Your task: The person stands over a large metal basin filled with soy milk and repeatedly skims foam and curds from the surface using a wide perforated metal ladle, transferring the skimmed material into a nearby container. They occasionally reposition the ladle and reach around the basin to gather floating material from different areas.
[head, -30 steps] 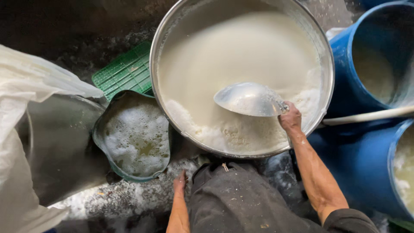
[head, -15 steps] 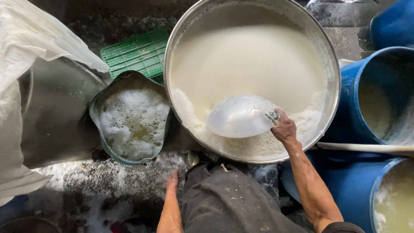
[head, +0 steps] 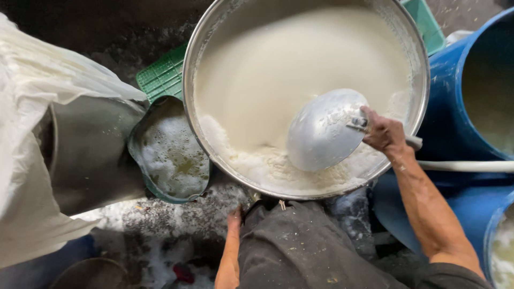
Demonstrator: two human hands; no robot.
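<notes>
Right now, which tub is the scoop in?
The big round steel basin of creamy liquid. The right hand holds the scoop there; the green tub and blue barrels have none.

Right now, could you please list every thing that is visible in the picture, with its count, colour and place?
metal basin: one, silver, centre, full of cream-white liquid with foam
ladle: one, silver, tilted over the basin's near right part
small tub: one, green, left of the basin, foamy
crate: one, green, behind the small tub
barrels: two, blue, right edge
hose: one, white, right
cloth-lined pot: one, grey with white cloth, left
right hand: holds the ladle's handle
left hand: down by the dark trousers, holds nothing
</notes>
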